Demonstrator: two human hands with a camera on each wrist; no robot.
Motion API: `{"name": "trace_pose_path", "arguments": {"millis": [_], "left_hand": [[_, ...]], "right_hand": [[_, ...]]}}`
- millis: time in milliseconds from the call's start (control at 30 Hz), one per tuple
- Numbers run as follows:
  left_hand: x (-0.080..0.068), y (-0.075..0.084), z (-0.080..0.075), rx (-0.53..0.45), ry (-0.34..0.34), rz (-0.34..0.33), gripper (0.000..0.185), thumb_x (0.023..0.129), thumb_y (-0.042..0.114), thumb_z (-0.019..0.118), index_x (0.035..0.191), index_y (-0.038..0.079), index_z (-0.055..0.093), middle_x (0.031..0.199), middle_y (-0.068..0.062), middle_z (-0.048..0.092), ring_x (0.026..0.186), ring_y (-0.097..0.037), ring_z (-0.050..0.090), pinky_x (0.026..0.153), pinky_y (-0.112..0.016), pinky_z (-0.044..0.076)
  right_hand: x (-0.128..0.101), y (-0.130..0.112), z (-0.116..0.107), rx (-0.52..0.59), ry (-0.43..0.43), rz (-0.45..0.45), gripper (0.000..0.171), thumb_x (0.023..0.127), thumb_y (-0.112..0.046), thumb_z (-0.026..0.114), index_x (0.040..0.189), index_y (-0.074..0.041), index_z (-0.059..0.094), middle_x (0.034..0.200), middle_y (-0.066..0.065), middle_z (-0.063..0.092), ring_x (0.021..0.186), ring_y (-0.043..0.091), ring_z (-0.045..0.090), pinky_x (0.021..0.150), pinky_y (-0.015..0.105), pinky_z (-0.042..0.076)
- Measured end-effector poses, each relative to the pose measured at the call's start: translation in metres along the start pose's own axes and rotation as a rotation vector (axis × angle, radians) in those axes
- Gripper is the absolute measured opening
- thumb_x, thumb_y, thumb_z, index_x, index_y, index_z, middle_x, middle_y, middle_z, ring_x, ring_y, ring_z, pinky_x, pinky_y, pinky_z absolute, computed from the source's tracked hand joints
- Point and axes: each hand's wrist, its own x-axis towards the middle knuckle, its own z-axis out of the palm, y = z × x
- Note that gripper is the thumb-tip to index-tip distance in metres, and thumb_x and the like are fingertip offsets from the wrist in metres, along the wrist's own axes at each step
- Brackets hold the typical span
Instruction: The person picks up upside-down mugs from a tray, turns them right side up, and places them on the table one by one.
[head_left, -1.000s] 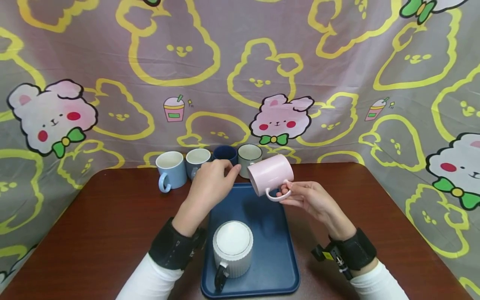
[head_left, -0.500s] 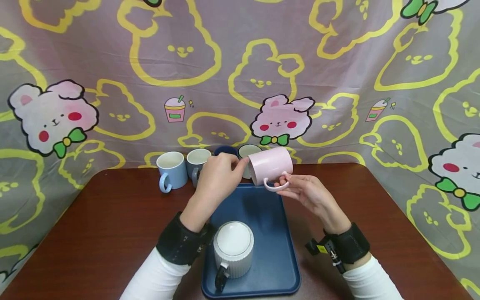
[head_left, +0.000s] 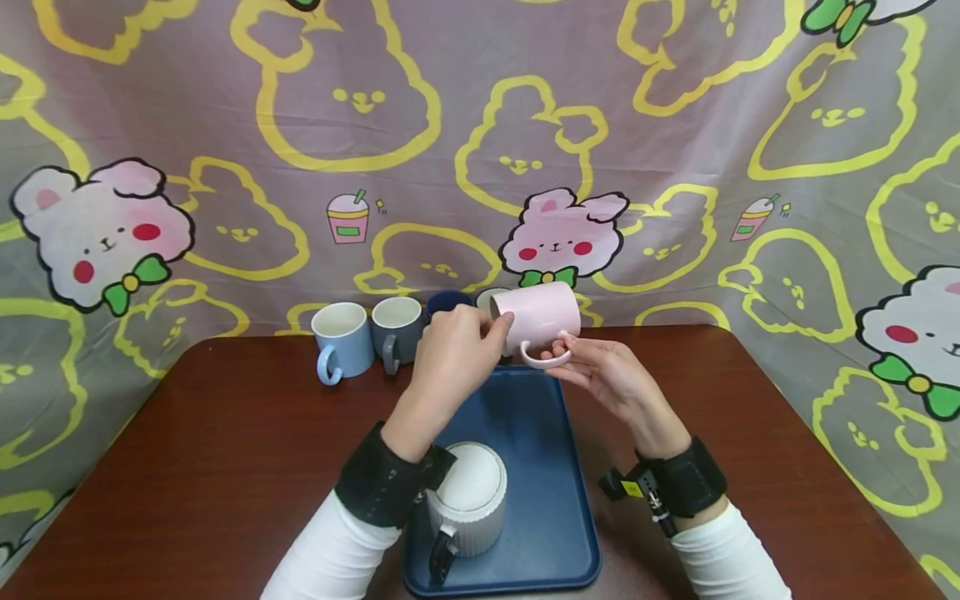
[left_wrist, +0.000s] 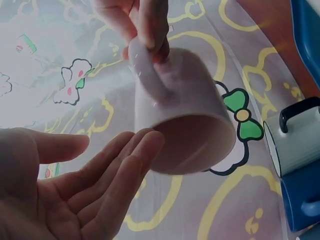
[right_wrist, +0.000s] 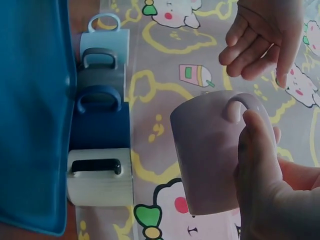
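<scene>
A plain pink mug (head_left: 546,315) hangs tilted on its side above the far end of the blue tray (head_left: 536,467). Fingers of my right hand (head_left: 618,383) pinch its handle, and its mouth faces my left hand (head_left: 453,354). In the left wrist view, the left hand's fingers are stretched out, the fingertips (left_wrist: 152,140) overlapping the mug's rim. The right wrist view shows a gap between that hand and the mug. A ribbed pale grey mug (head_left: 472,508) with a black handle stands bottom-up on the tray's near half.
Along the table's back edge stand a light blue mug (head_left: 343,337), a grey mug (head_left: 397,325), a dark blue mug (right_wrist: 100,125) and a white mug (right_wrist: 100,187) with a black handle. A patterned cloth (head_left: 555,117) hangs right behind them. Brown tabletop (head_left: 225,450) shows on both sides.
The right hand has raised the pink mug and brought it slightly left and farther back, turning it more level. My left hand has moved right, toward the mug's mouth.
</scene>
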Motion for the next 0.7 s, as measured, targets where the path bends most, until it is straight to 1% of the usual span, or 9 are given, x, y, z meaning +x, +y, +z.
{"name": "trace_pose_path", "arguments": {"millis": [33, 133, 200, 300, 400, 567, 700], "left_hand": [[0.0, 0.0, 0.001, -0.003, -0.002, -0.004, 0.039, 0.094, 0.039, 0.055, 0.07, 0.013, 0.07, 0.054, -0.002, 0.056, 0.05, -0.017, 0.053, 0.043, -0.027, 0.039], [0.002, 0.002, 0.004, -0.011, -0.002, -0.013, 0.04, 0.094, 0.039, 0.055, 0.069, 0.012, 0.071, 0.053, -0.002, 0.056, 0.049, -0.016, 0.053, 0.043, -0.027, 0.04], [0.003, 0.003, 0.006, -0.011, -0.002, -0.014, 0.043, 0.094, 0.04, 0.054, 0.064, 0.013, 0.069, 0.051, -0.002, 0.055, 0.048, -0.016, 0.052, 0.042, -0.027, 0.039], [0.003, 0.005, 0.007, -0.012, 0.002, -0.015, 0.047, 0.094, 0.039, 0.054, 0.056, 0.014, 0.064, 0.048, -0.002, 0.052, 0.045, -0.016, 0.051, 0.041, -0.026, 0.037], [0.004, 0.006, 0.008, -0.019, 0.003, -0.021, 0.048, 0.094, 0.039, 0.054, 0.054, 0.013, 0.061, 0.048, -0.003, 0.052, 0.045, -0.016, 0.051, 0.04, -0.026, 0.036], [0.007, 0.006, 0.013, -0.028, 0.005, -0.041, 0.045, 0.094, 0.04, 0.054, 0.06, 0.013, 0.064, 0.052, -0.002, 0.055, 0.048, -0.017, 0.053, 0.042, -0.027, 0.039], [0.009, 0.006, 0.017, -0.041, 0.017, -0.031, 0.047, 0.093, 0.041, 0.054, 0.058, 0.013, 0.064, 0.051, -0.003, 0.055, 0.049, -0.017, 0.053, 0.042, -0.027, 0.039]], "right_hand": [[0.0, -0.001, 0.001, 0.0, 0.0, -0.007, 0.026, 0.099, -0.013, 0.049, 0.117, 0.004, 0.057, 0.091, 0.002, 0.068, 0.087, 0.012, 0.069, 0.082, 0.029, 0.055], [0.001, -0.003, 0.004, 0.008, -0.001, -0.029, 0.021, 0.098, -0.013, 0.05, 0.11, 0.0, 0.062, 0.09, 0.002, 0.068, 0.086, 0.012, 0.069, 0.081, 0.028, 0.055], [0.002, -0.005, 0.006, 0.022, -0.006, -0.037, 0.019, 0.098, -0.013, 0.049, 0.103, -0.005, 0.066, 0.09, 0.002, 0.069, 0.086, 0.012, 0.069, 0.081, 0.028, 0.055], [0.002, -0.008, 0.01, 0.055, 0.0, -0.041, 0.02, 0.098, -0.013, 0.05, 0.095, -0.009, 0.069, 0.09, 0.003, 0.069, 0.085, 0.012, 0.069, 0.08, 0.027, 0.055], [0.003, -0.012, 0.014, 0.093, 0.006, -0.042, 0.021, 0.098, -0.013, 0.05, 0.094, -0.009, 0.07, 0.09, 0.003, 0.069, 0.087, 0.012, 0.07, 0.08, 0.028, 0.055], [0.002, -0.017, 0.02, 0.139, -0.001, -0.044, 0.022, 0.099, -0.01, 0.047, 0.095, -0.006, 0.068, 0.089, 0.004, 0.068, 0.09, 0.014, 0.07, 0.081, 0.029, 0.054], [0.003, -0.019, 0.024, 0.155, -0.017, -0.059, 0.024, 0.1, -0.009, 0.044, 0.094, -0.005, 0.067, 0.09, 0.005, 0.067, 0.091, 0.014, 0.07, 0.082, 0.029, 0.054]]}}
